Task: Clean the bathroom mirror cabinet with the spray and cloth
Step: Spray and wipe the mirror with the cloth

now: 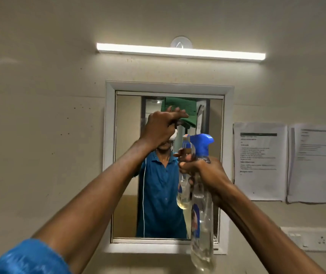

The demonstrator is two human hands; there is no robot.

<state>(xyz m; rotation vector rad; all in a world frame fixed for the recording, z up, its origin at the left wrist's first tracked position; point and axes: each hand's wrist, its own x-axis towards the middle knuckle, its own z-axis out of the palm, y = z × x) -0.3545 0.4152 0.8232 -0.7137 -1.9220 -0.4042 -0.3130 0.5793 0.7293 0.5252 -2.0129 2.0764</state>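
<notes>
From the head camera, your left hand point(163, 126) is raised before the upper part of the mirror cabinet point(167, 167), fingers closed around the green cloth point(186, 110), which lies against the glass near the top. Your right hand point(203, 171) is wrapped tightly around the neck of the spray bottle point(201, 210), with its blue trigger head point(201, 143) just above the hand and turned to the mirror. The bottle is clear and nearly empty. Both forearms cross in front of the glass and hide much of it. A lit tube light point(180, 52) is mounted above the cabinet. Right of the cabinet two printed papers point(261, 161) hang on the wall, and under them is a switch plate point(307, 239).
</notes>
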